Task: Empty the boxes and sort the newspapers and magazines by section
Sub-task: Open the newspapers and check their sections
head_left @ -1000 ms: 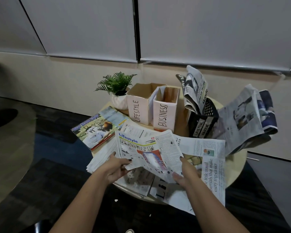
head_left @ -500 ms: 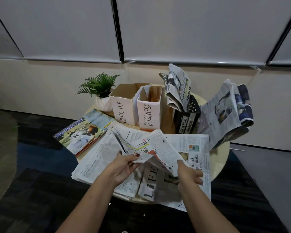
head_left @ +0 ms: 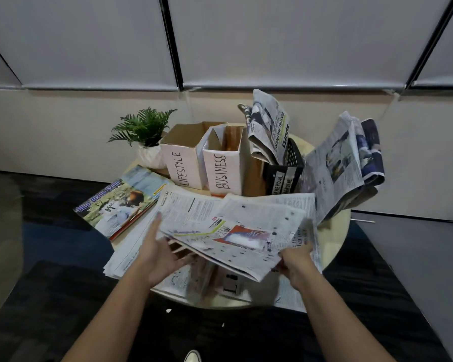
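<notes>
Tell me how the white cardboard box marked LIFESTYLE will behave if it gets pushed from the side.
The white cardboard box marked LIFESTYLE looks empty through its open top, so it is probably light and would slide on the round pale table. It stands taller than wide, so a high push may tip it. It stands close against the white box marked BUSINESS, which would likely shift too.

Round pale tabletop (head_left: 336, 232), potted fern (head_left: 145, 142) at the back left, LIFESTYLE box (head_left: 181, 163) and BUSINESS box (head_left: 221, 169) side by side, black basket (head_left: 285, 173) beside them, magazines (head_left: 120, 202) at the left edge, newspapers (head_left: 194, 212) spread across the front
</notes>
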### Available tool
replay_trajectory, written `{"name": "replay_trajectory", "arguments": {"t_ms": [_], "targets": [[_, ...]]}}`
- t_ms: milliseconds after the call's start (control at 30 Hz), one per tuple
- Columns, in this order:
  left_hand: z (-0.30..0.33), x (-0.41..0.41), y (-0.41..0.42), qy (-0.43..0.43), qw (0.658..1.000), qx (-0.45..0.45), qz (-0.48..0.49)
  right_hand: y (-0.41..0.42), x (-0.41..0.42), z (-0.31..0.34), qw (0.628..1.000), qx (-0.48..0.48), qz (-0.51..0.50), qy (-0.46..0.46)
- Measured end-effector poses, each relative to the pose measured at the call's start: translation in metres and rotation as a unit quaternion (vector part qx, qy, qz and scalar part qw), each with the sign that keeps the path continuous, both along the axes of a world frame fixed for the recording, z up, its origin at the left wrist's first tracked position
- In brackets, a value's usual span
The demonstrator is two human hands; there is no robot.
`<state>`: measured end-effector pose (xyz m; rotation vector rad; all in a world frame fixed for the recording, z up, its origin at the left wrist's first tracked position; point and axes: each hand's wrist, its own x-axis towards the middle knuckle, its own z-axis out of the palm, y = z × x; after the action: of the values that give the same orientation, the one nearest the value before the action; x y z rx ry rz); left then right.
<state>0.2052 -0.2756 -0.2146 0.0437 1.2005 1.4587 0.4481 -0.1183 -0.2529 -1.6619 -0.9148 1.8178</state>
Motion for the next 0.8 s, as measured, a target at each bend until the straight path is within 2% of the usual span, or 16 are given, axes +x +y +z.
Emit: {"name": "replay_trajectory", "arguments": {"t_ms": [67,133,233,367,433,500,567,633,700,800], "targets": [[-0.004,-0.015,-0.004,-0.007,0.999,-0.031,0.024,0.012,0.017,0.002,0.997,0.034,0.07,-0.015],[-0.007,-0.016,-0.003,0.012,0.996,-0.084,-0.024,0.02,0.03,0.006,0.991,0.066,0.12,-0.001],[-0.012,0.002,0.009,0.157,0.968,-0.152,-0.126,0.033,0.045,0.007,0.984,0.14,0.112,-0.021],[-0.031,0.032,0.034,0.303,0.922,-0.164,-0.176,0.04,0.057,0.004,0.964,0.214,0.045,-0.152],[-0.048,0.045,0.046,0.406,0.869,-0.172,-0.225,0.033,0.056,-0.003,0.939,0.253,0.075,-0.223],[-0.064,0.055,0.054,0.489,0.81,-0.187,-0.262,0.025,0.054,-0.014,0.894,0.271,0.172,-0.313],[-0.073,0.058,0.059,0.526,0.774,-0.194,-0.293,0.022,0.052,-0.022,0.847,0.261,0.276,-0.372],[-0.075,0.057,0.064,0.542,0.741,-0.204,-0.339,0.025,0.052,-0.026,0.825,0.244,0.333,-0.386],[-0.071,0.053,0.07,0.559,0.701,-0.225,-0.38,0.031,0.052,-0.024,0.803,0.232,0.358,-0.416],[-0.049,0.042,0.088,0.631,0.628,-0.231,-0.392,0.046,0.04,-0.001,0.774,0.277,0.31,-0.478]]}}
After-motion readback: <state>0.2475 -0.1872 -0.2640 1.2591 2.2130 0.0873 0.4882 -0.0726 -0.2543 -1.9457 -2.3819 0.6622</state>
